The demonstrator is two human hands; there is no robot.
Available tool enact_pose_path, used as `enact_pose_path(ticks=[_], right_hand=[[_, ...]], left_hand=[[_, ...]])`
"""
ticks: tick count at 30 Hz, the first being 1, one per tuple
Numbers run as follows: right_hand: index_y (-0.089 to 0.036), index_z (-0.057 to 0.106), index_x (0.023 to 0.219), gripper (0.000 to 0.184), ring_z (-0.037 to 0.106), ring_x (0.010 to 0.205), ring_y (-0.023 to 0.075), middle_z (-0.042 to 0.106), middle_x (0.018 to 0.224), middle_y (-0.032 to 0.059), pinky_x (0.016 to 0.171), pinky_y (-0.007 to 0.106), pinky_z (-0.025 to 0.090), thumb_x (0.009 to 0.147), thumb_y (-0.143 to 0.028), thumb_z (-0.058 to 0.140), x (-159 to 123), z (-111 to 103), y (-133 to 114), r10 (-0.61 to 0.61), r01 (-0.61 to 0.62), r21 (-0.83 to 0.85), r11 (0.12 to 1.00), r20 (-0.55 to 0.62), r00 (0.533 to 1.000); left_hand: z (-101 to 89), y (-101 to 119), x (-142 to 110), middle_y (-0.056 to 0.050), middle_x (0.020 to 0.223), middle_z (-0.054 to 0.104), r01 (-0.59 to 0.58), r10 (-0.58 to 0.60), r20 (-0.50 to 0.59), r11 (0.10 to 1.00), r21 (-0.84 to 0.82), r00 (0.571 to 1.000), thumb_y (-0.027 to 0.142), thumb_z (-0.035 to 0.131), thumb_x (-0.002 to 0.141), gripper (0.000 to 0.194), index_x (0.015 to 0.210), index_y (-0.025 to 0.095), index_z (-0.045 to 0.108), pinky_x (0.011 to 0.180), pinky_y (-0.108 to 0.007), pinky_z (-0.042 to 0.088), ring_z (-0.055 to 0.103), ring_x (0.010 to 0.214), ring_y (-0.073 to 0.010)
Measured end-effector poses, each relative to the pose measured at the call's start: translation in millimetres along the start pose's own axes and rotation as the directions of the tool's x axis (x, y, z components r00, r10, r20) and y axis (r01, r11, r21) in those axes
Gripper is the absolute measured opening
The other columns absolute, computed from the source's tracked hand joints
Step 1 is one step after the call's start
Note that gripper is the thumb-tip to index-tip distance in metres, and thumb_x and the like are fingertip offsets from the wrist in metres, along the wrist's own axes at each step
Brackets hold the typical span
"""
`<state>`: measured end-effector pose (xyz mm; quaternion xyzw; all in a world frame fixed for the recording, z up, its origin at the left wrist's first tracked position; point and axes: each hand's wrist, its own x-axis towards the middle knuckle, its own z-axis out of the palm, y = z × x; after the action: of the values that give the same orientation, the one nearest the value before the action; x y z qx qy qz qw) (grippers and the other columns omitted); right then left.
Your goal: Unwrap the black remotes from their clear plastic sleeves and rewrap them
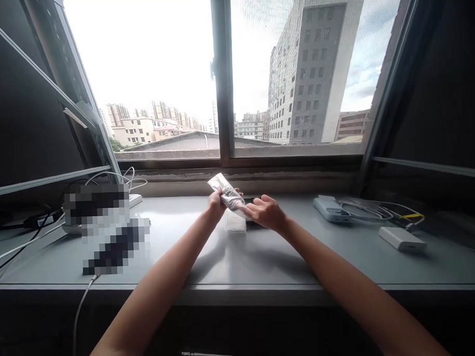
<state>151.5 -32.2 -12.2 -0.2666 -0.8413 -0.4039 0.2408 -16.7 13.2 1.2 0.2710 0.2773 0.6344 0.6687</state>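
Shiny, crinkled plastic is showing in the left hand point(215, 200), whose thumb and fingers are gripping the middle of the packet point(231, 197) above the grey tabletop point(176, 216). Its long axis is slanting from far left to near right, where the right hand point(267, 214) is pinching the end with curled fingers. The tabletop's front edge is running nearer the body, and a pale device point(331, 210) is lying well apart rightward.
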Motion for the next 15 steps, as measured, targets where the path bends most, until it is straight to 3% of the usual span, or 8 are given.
enact_pose_path(ticks=[6, 10, 15], right_hand=[[-0.031, 0.066, 0.118, 0.039, 0.042, 0.054, 0.0107, 0.055, 0.053, -0.0023, 0.058, 0.030, 0.025, 0.094, -0.010, 0.043, -1.5, -2.4, -2.6, -0.047, 0.043, 0.082, 0.996, 0.045, 0.998], [-0.027, 0.068, 0.110, 0.031, 0.045, 0.052, 0.0088, 0.058, 0.056, -0.0028, 0.057, 0.028, 0.025, 0.094, -0.013, 0.045, 0.9, 1.3, -7.7, -0.050, 0.054, 0.092, 0.994, -0.048, 0.998], [-0.022, 0.065, 0.113, 0.027, 0.052, 0.054, 0.0094, 0.070, 0.078, 0.0004, 0.057, 0.024, 0.031, 0.089, -0.020, 0.052, 3.3, 8.3, -14.9, 0.129, -0.098, 0.253, 0.962, -0.106, 0.986]], left_hand=[[-29.7, 22.8, 22.9, -0.015, 0.069, 0.067, -0.107, 0.098, -0.194, 0.994, -0.036, 0.976, 0.027, 0.022, 0.097, 0.048, 0.117, 0.000, 0.056, 0.064, -0.037, 0.055, 0.066, 0.058, -0.0235], [-46.2, 36.3, 31.7, -0.013, 0.067, 0.066, -0.145, 0.112, -0.298, 0.985, -0.091, 0.948, 0.027, 0.027, 0.097, 0.043, 0.113, 0.001, 0.058, 0.061, -0.032, 0.053, 0.064, 0.056, -0.0211], [-41.0, 36.5, 26.5, -0.009, 0.062, 0.064, -0.256, 0.188, -0.357, 0.955, -0.153, 0.915, 0.040, 0.025, 0.099, 0.048, 0.109, 0.006, 0.058, 0.059, -0.028, 0.052, 0.062, 0.051, -0.0171]])
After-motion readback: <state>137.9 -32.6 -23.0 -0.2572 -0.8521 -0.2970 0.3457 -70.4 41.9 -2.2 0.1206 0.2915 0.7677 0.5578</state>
